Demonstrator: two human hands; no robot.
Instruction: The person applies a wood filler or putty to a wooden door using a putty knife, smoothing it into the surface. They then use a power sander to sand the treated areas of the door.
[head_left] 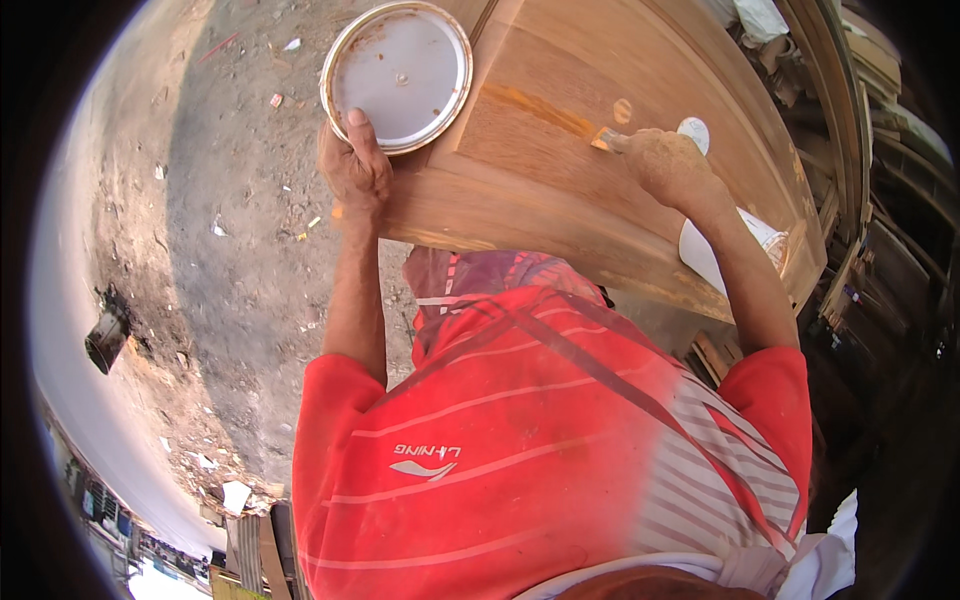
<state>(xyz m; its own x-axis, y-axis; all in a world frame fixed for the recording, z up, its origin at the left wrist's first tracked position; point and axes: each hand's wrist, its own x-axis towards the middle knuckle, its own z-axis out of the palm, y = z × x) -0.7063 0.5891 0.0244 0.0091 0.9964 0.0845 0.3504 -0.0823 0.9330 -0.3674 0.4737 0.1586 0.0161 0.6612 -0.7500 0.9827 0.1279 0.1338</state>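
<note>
My left hand grips the rim of a round, whitish lid, thumb on top and the other fingers hidden beneath. Brown smears mark the lid, which is held by the left edge of a wooden panel door. Over the door's raised middle, my right hand is closed round a putty knife whose handle is mostly hidden. Orange-brown paste shows at the blade's tip. From there a streak of orange paste runs left along the wood. A small round filled patch lies just beyond the blade.
A white tub rests on the door, partly under my right forearm. Some white round thing shows behind my right hand. Timber frames crowd the right side. Dusty ground with scraps lies left, with a dark block on it.
</note>
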